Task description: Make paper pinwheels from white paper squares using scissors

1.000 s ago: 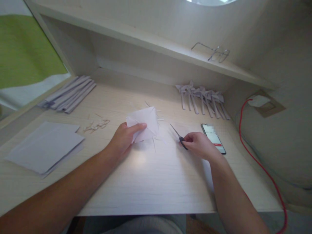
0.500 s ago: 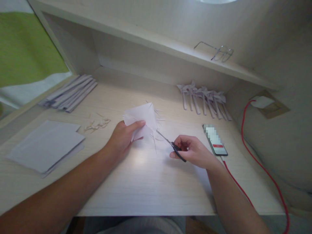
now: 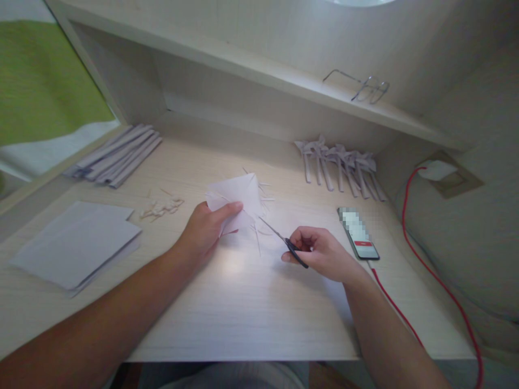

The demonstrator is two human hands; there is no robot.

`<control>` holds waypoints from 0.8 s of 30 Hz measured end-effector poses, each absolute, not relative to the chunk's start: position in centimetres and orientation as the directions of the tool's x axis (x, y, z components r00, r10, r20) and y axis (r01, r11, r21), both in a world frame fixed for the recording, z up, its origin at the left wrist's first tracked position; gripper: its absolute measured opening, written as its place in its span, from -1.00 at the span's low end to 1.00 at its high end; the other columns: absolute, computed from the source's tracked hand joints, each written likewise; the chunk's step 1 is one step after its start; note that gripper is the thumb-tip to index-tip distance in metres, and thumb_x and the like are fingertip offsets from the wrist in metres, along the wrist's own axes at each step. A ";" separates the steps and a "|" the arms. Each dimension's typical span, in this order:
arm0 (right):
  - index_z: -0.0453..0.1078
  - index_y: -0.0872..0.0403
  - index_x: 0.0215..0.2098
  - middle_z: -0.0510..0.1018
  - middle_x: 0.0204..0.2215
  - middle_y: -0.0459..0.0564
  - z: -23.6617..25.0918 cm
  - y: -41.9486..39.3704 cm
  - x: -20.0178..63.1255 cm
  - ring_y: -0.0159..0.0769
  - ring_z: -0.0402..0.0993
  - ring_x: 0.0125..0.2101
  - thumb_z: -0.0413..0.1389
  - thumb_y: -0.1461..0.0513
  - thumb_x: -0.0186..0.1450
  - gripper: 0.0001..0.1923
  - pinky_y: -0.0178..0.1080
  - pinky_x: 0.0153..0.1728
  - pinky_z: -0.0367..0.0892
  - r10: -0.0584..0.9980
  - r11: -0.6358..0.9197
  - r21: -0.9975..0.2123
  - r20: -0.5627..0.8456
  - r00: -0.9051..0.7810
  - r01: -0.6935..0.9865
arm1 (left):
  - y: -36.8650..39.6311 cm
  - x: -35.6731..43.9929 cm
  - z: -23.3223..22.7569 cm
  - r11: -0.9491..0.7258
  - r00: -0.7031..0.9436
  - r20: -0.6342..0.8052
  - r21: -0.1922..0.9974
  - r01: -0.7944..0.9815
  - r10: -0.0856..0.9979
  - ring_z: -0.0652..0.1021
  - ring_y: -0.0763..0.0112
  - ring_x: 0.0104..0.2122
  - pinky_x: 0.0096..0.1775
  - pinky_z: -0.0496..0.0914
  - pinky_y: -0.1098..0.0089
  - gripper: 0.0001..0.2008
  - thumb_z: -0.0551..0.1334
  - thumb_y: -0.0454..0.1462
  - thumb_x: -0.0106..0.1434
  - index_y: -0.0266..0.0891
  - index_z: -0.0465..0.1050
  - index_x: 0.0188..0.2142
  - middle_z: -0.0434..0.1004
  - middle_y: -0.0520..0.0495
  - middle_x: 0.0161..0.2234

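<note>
Far left on the desk: flat stack of white sheets, lying loose, well apart from my hands. Behind it, a bundle of long folded paper strips angled toward the back wall. Just right of the stack, a small heap of paper offcuts.

My left hand is clamped on the folded white paper piece, thumb on top near its lower left corner, fingers under it. The piece sits mid-desk, tipped up off the surface at its far edge. Thin paper slivers are scattered around its right side and below it.

My right hand is closed around the black handles of the scissors. Blades point up-left toward the paper piece, tip right at its lower right edge; can't tell if the tip touches. Blades look nearly together, hard to say at this resolution.

Right of that hand: phone flat on the desk, screen lit, just beside my wrist, not touching. Red cable runs from its lower end along the desk edge and loops up to a white plug at the wall socket.

Back right of the desk: row of finished folded paper shapes with long stems, lined up side by side. On the shelf above them, a pair of glasses.
</note>
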State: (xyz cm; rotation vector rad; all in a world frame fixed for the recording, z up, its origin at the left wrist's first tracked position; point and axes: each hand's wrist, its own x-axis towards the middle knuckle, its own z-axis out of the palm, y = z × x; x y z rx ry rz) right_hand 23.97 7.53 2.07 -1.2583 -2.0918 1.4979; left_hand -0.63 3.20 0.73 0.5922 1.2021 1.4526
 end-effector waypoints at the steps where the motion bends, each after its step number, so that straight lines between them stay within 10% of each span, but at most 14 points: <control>1: 0.39 0.10 -0.48 0.29 -0.58 -0.22 2.0 7.5 24.0 -0.45 0.15 -0.53 0.41 0.04 0.12 -0.63 -0.33 -0.52 0.04 0.771 0.086 -0.871 -0.249 -0.586 0.484 | 3.2 -0.7 0.7 0.118 -0.268 -0.248 0.899 -0.421 0.931 0.59 0.26 -0.31 -0.37 0.45 0.41 -0.65 0.45 -0.21 0.02 -0.28 0.58 -0.18 0.66 -0.15 -0.21; 17: 0.37 0.09 -0.49 0.34 -0.59 -0.21 1.7 8.6 24.8 -0.45 0.19 -0.57 0.42 -0.01 0.06 -0.58 -0.32 -0.55 0.06 0.855 0.060 -0.860 -0.218 -0.470 0.507 | 3.1 -1.1 0.0 0.085 -0.329 -0.178 0.957 -0.278 0.927 0.62 0.22 -0.31 -0.28 0.48 0.35 -0.66 0.45 -0.15 0.04 -0.30 0.61 -0.22 0.69 -0.16 -0.25; 24: 0.45 0.08 -0.42 0.50 -0.57 -0.11 2.1 8.8 24.1 -0.39 0.30 -0.59 0.44 -0.01 -0.04 -0.57 -0.28 -0.53 0.23 0.962 -0.010 -0.934 -0.106 -0.251 0.357 | 2.2 0.0 0.0 0.286 0.092 -0.288 0.957 0.040 0.953 0.54 0.32 -0.53 -0.47 0.32 0.42 -0.80 0.40 -0.20 0.06 -0.31 0.63 -0.38 0.64 -0.10 -0.45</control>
